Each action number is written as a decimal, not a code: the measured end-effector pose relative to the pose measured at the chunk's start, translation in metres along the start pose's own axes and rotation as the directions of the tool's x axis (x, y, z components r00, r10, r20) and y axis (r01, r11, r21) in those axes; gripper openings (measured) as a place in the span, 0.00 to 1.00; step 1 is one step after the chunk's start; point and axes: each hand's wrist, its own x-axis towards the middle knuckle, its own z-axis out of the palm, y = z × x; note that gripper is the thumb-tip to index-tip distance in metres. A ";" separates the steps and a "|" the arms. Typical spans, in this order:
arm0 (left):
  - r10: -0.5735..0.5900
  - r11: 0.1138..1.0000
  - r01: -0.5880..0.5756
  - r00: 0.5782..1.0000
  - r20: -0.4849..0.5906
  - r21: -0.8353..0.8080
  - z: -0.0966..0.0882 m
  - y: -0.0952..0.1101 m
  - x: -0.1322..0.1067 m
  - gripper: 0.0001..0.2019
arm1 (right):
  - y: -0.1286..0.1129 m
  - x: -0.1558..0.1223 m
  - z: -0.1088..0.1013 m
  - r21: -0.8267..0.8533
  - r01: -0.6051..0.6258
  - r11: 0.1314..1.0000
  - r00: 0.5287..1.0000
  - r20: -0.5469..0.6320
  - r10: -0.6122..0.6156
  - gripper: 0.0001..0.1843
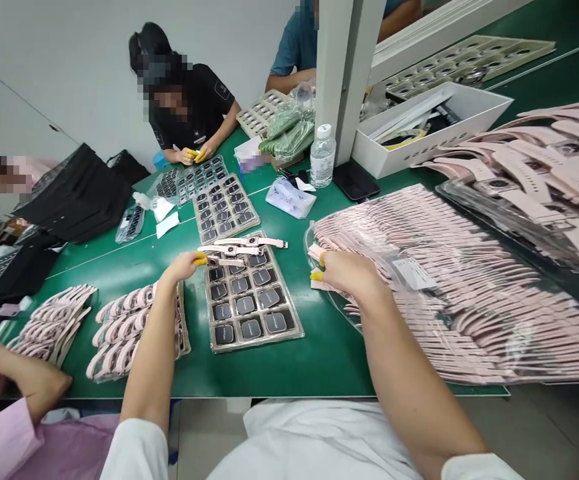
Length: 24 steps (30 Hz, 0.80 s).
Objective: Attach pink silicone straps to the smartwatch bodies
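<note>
My left hand (pixel 185 265), with yellow finger covers, is closed on the end of a pink-strapped smartwatch (pixel 229 262) above a tray. Two more pink-strapped watches (pixel 249 242) lie across the tray's far end. The clear tray (pixel 259 343) holds rows of dark square watch faces (pixel 244 305). To the right, my right hand (pixel 346 270), also with yellow finger covers, pinches pink watch straps (pixel 315 252) at the near-left edge of a large pile of pink straps (pixel 399 217) in clear plastic. Its palm hides part of them.
Behind stands another tray of watch faces (pixel 224 208). Bundles of pink-strapped watches (pixel 129 320) lie left, near a co-worker's arm (pixel 24 373). A bottle (pixel 322 157), phone (pixel 355 180), tissue pack (pixel 290 197) and white bin (pixel 429 127) stand near a post (pixel 342 73). Another person (pixel 194 107) works opposite.
</note>
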 end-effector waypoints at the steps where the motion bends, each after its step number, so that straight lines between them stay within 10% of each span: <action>1: -0.012 1.000 0.012 1.000 0.007 0.001 0.001 -0.005 0.005 0.12 | 0.001 0.003 0.002 -0.004 0.002 1.000 1.000 0.014 -0.002 0.12; 15: -0.176 0.984 0.170 0.955 -0.239 -0.046 0.027 -0.020 0.021 0.02 | -0.006 0.011 0.013 -0.039 0.067 0.997 0.998 0.000 -0.067 0.13; 19: -0.143 0.988 0.151 0.902 -0.407 -0.011 0.042 0.016 0.008 0.04 | -0.007 0.012 0.014 0.053 0.126 0.991 0.990 -0.076 -0.121 0.12; 24: 0.113 0.993 -0.090 0.933 -0.343 0.081 0.087 0.100 -0.004 0.08 | -0.009 0.018 0.019 0.212 0.309 0.927 0.938 -0.227 -0.260 0.09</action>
